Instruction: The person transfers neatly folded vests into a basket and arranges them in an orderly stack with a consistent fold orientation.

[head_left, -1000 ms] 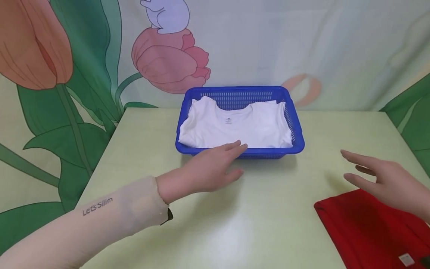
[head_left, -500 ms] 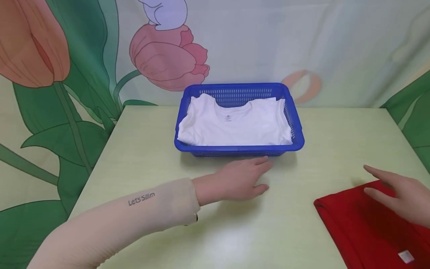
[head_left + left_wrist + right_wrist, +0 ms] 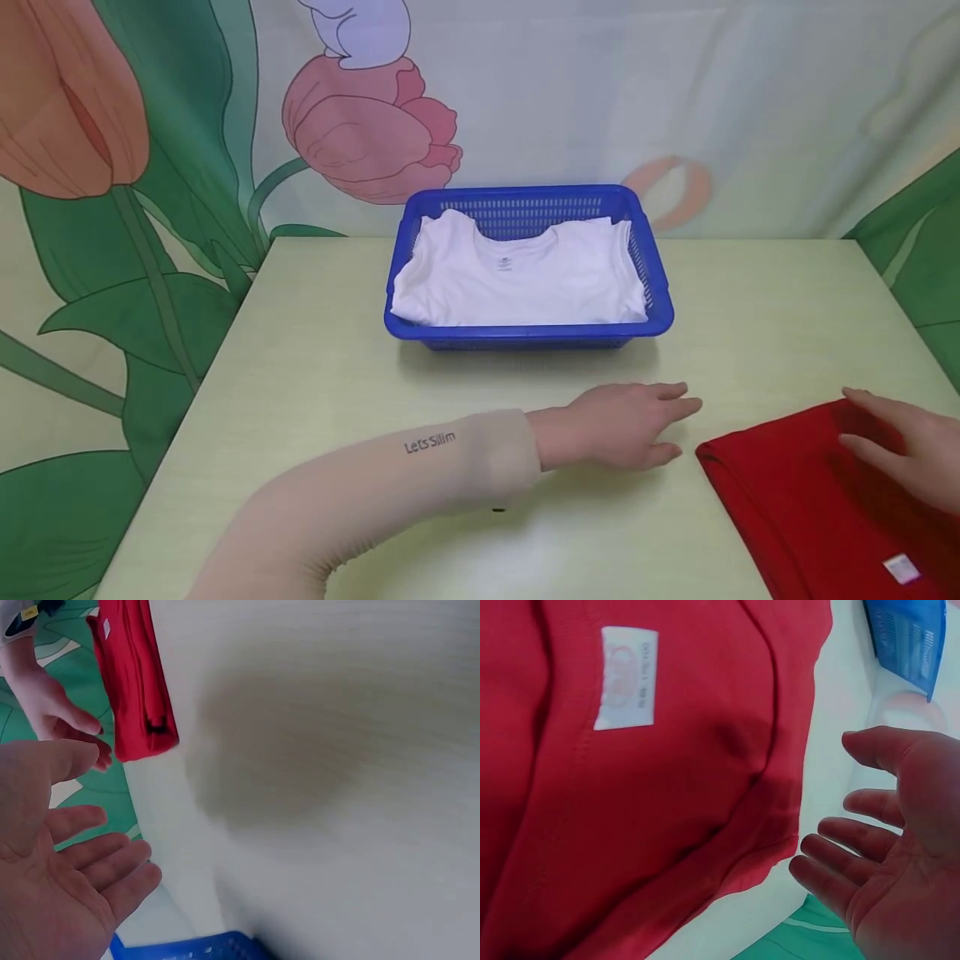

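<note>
A folded red garment (image 3: 817, 492) with a small white label (image 3: 902, 569) lies at the right of the table. My left hand (image 3: 626, 425) hovers over the table just left of its corner, fingers extended and holding nothing. Over the garment's far right part is my right hand (image 3: 911, 446), its fingers loosely spread and nothing in them. The right wrist view shows that hand (image 3: 900, 832) beside the garment's edge, palm visible. In the left wrist view the garment (image 3: 135, 682) appears as a thick, layered fold beyond my fingers.
A blue plastic basket (image 3: 528, 332) stands at the back middle of the table (image 3: 315, 358), with a folded white shirt (image 3: 517, 287) inside. Behind the table hangs a curtain (image 3: 555, 92) printed with tulips and leaves.
My left hand has moved right and nearer, from the basket's front rim to beside the red garment. My right hand has shifted right and lower over the garment. Basket and garment stay put.
</note>
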### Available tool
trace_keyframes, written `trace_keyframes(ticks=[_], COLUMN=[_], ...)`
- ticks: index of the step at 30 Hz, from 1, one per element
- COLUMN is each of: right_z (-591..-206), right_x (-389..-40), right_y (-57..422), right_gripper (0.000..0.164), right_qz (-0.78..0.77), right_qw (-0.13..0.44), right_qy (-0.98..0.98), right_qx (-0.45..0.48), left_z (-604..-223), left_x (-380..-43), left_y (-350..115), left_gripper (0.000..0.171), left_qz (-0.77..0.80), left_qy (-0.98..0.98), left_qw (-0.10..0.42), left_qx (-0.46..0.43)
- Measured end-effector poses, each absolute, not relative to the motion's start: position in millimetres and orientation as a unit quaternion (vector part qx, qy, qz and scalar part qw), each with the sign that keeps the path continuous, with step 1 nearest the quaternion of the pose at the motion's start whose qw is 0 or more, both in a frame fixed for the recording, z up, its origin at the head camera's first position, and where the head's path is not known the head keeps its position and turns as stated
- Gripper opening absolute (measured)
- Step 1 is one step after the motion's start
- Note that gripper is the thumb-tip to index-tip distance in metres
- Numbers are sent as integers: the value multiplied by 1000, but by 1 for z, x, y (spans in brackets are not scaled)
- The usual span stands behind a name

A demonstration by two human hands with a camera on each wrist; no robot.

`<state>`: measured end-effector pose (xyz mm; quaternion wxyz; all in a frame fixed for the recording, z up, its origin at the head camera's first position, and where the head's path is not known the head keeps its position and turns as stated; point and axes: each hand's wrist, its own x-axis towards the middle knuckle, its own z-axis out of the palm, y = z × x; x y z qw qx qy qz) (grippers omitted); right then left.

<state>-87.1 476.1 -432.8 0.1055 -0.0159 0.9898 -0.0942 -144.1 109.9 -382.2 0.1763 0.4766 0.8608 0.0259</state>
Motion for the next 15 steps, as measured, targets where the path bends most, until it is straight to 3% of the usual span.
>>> trace_keyframes(ticks=[15], right_z=[-440], right_x=[-85], right_y=[476], right_gripper=[77], right_qz=[-106], right_qw=[138], right_qy=[985], right_qx=[-4], left_z=[-416], left_x=[-138], left_y=[151], left_gripper=[62], left_qz=[-52], left_qy=[832], left_qw=[142], left_qx=[534])
